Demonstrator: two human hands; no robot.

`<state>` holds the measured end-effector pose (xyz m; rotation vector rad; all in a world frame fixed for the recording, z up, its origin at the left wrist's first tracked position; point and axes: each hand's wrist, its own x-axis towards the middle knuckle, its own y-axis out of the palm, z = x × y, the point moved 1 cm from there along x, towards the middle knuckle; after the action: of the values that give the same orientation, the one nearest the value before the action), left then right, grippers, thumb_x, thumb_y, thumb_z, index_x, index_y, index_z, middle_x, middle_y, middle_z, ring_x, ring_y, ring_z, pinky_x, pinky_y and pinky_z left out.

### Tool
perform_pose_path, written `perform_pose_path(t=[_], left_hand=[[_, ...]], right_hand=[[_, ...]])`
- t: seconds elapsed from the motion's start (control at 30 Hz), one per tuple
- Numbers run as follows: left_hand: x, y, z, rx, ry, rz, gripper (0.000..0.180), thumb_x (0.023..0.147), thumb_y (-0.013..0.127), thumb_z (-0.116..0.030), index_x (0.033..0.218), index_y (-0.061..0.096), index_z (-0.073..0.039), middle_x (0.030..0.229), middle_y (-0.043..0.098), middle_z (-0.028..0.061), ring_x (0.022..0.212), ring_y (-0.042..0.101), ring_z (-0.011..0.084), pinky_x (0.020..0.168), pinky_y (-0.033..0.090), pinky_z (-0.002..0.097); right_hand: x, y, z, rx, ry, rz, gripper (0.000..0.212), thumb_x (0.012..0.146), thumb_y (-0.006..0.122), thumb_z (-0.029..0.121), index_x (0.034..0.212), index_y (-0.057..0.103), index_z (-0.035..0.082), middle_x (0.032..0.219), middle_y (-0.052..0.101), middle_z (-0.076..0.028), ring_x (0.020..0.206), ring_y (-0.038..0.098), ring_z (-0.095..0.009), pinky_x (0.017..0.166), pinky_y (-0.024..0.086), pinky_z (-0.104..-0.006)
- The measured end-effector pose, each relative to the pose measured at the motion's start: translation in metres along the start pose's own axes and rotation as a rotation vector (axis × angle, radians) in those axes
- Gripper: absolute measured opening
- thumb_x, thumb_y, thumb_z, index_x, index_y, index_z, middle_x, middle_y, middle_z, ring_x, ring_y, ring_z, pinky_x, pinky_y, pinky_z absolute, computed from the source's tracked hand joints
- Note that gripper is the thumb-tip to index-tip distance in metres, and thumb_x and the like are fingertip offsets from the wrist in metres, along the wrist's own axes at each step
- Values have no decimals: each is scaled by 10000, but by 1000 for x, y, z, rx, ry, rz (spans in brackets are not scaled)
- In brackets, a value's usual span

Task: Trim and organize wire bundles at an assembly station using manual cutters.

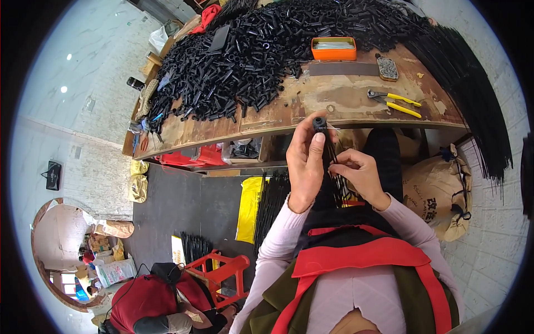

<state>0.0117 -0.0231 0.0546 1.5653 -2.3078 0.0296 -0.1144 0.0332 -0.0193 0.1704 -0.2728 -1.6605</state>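
Note:
My left hand (pixel 305 164) is wrapped round a black cylindrical hub (pixel 319 123), its thumb pressed on the side and the round, holed end facing up. Thin black rods (pixel 337 189) hang from the hub toward my lap. A fine pale wire (pixel 334 129) sticks out to the right near the hub's top. Lower and to the right, my right hand (pixel 359 172) pinches at the rods with thumb and fingers; exactly which rods it grips is too small to tell. Both hands are just in front of the table's near edge.
On the wooden table (pixel 295 106) lie a large heap of black plastic fittings (pixel 222 72), an orange box (pixel 334 53), a tin of small grey pieces (pixel 387 69) and yellow-handled nippers (pixel 397 104). Long black rods (pixel 473 94) overhang its right end. A co-worker (pixel 150 300) is at lower left.

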Motion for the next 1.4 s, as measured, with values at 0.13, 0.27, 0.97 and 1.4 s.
perform_pose_path(t=[0.13,0.27,0.97,1.4], left_hand=[[0,1,0,-17,35,25,381,1005,527,-146,1341,473,24,1000,598,48,928,572,113,854,468,255],[0,6,0,40,21,-9,378,994,549,-138,1329,483,23,981,595,42,897,570,100,826,463,236],[71,1,61,-83,-65,80,227,999,523,-123,1179,494,12,837,506,14,717,457,89,666,399,218],[42,9,51,-255,-211,268,360,925,680,-279,1083,437,-66,750,462,13,590,384,90,542,325,244]], right_hand=[[1,2,-2,23,-13,-13,114,833,719,-18,922,652,-39,827,675,-54,747,637,-98,681,513,-222],[3,2,-1,17,-1,-10,109,831,717,-25,916,650,-39,825,672,-54,753,637,-101,697,521,-227],[63,-141,62,-1435,-511,-175,245,793,712,177,980,651,31,940,618,-102,892,583,-284,767,488,-377],[85,-196,63,-801,-19,-118,292,936,614,215,1092,536,-20,934,567,-67,870,568,-173,767,442,-284]])
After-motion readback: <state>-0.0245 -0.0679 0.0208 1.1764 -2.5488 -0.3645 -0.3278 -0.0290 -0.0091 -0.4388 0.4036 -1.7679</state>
